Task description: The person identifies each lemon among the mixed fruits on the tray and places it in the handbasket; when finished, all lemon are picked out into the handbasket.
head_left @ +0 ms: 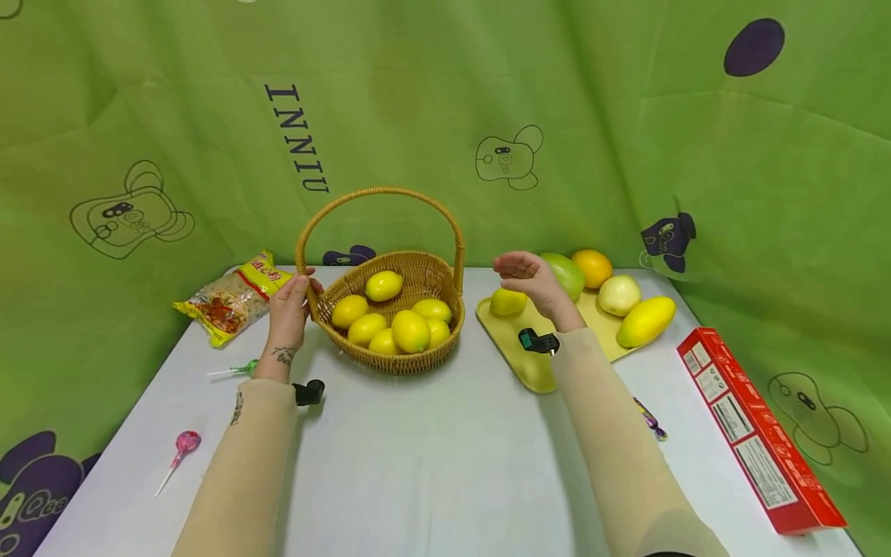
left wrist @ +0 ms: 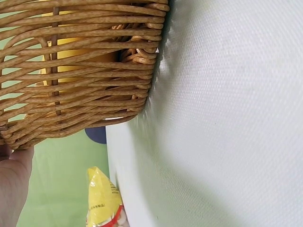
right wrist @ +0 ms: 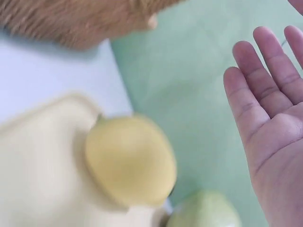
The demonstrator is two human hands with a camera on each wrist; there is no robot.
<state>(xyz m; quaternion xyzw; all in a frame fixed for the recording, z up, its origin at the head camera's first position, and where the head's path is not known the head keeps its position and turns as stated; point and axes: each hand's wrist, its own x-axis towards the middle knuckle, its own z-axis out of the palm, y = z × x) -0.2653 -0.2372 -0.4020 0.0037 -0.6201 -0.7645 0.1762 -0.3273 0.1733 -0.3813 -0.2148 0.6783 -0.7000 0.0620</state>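
Note:
My left hand (head_left: pixel 288 309) grips the left side of a wicker basket (head_left: pixel 390 362), where the arched handle meets the rim. Several yellow lemons (head_left: pixel 411 331) lie inside the basket. In the left wrist view the woven wall (left wrist: pixel 94 80) fills the upper left, with the thumb at its edge. My right hand (head_left: pixel 532 285) hovers over a yellow tray (head_left: pixel 518 356), fingers extended and holding nothing. Below that hand sits a yellow fruit (right wrist: pixel 130 161), blurred in the right wrist view. A green mango-like fruit (head_left: pixel 565 276) is partly hidden behind the hand.
Also on the tray are an orange fruit (head_left: pixel 592 268), a pale round fruit (head_left: pixel 619 295) and a long yellow fruit (head_left: pixel 646 322). A red box (head_left: pixel 759 433) lies at right, near a wrapped candy (head_left: pixel 650 420). A snack bag (head_left: pixel 233 298) and two lollipops (head_left: pixel 186 442) lie left.

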